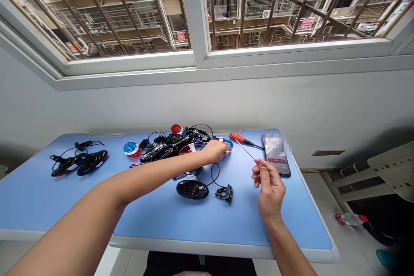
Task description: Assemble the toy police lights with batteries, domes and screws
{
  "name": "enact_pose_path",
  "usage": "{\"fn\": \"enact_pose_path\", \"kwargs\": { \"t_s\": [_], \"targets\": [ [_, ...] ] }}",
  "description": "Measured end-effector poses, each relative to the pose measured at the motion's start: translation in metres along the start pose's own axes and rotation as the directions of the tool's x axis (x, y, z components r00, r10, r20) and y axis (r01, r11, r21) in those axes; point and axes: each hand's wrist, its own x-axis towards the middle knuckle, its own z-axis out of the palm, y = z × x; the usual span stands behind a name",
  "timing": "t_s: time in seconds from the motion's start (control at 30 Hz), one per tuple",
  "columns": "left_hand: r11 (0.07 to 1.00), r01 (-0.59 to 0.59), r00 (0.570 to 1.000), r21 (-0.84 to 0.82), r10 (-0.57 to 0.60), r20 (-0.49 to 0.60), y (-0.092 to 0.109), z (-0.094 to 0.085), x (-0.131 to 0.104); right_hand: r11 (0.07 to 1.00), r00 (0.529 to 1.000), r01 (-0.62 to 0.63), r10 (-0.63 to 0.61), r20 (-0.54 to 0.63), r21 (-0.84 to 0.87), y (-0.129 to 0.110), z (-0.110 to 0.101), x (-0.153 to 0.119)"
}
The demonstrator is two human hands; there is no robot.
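Observation:
My left hand (pixel 216 151) reaches across to the right side of a pile, fingers closed at a clear blue plastic cover (pixel 229 142); its fingertips are partly hidden. My right hand (pixel 271 187) is above the table's right part, pinching a thin screwdriver (pixel 248 152) by its small red handle, shaft pointing up and left. Between the hands, nearer to me, lies a glossy black oval device (pixel 192 189). A thin cable joins it to a small black clamp-like part (pixel 225 193).
Glossy black devices and cables form a pile (pixel 166 146). A red-and-blue cover (pixel 132 149) lies left of it, and another wired device (pixel 79 161) farther left. A red-handled screwdriver (pixel 242 139) and a phone (pixel 277 155) lie at the right of the blue table (pixel 145 220).

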Motion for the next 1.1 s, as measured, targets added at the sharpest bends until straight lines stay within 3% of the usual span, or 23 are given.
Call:
{"fn": "enact_pose_path", "kwargs": {
  "t_s": [0.4, 0.57, 0.63, 0.73, 0.8, 0.83, 0.9, 0.97, 1.0, 1.1],
  "targets": [
    [0.99, 0.018, 0.999, -0.14, -0.022, -0.028, 0.003, 0.002, -0.003, 1.0, 1.0, -0.007, 0.007, 0.013, -0.019, 0.002, -0.001, 0.001],
    [0.951, 0.042, 0.986, -0.308, -0.089, -0.142, -0.001, -0.023, -0.014, 1.0, 1.0, -0.005, 0.005, 0.003, -0.017, 0.003, -0.001, 0.005],
    [0.922, 0.064, 0.968, -0.381, -0.15, -0.201, -0.008, -0.04, -0.037, 1.0, 1.0, 0.0, 0.0, -0.007, -0.012, 0.002, 0.0, 0.006],
    [0.844, 0.102, 0.941, -0.527, -0.254, -0.225, -0.017, -0.054, -0.097, 0.999, 1.0, 0.017, -0.017, 0.003, -0.032, 0.002, 0.002, 0.006],
    [0.558, 0.103, 0.892, -0.823, -0.419, -0.172, -0.02, -0.047, -0.145, 0.994, 0.999, 0.047, -0.045, 0.025, -0.097, 0.003, 0.002, 0.002],
    [0.431, 0.113, 0.859, -0.895, -0.495, -0.13, -0.02, -0.039, -0.168, 0.987, 0.997, 0.075, -0.07, 0.042, -0.141, 0.005, 0.003, -0.002],
    [0.264, 0.13, 0.798, -0.956, -0.6, -0.057, -0.019, -0.019, -0.204, 0.959, 0.984, 0.162, -0.138, 0.115, -0.233, 0.009, 0.007, -0.012],
    [0.167, 0.127, 0.754, -0.978, -0.657, -0.014, -0.018, 0.001, -0.224, 0.909, 0.931, 0.313, -0.236, 0.279, -0.274, 0.011, 0.016, -0.023],
    [0.14, 0.116, 0.74, -0.983, -0.673, -0.009, -0.018, 0.009, -0.229, 0.876, 0.877, 0.405, -0.291, 0.383, -0.263, 0.01, 0.024, -0.029],
    [0.11, 0.066, 0.724, -0.992, -0.689, -0.028, -0.017, 0.025, -0.228, 0.746, 0.658, 0.643, -0.422, 0.624, -0.173, 0.007, 0.058, -0.042]
  ]
}}
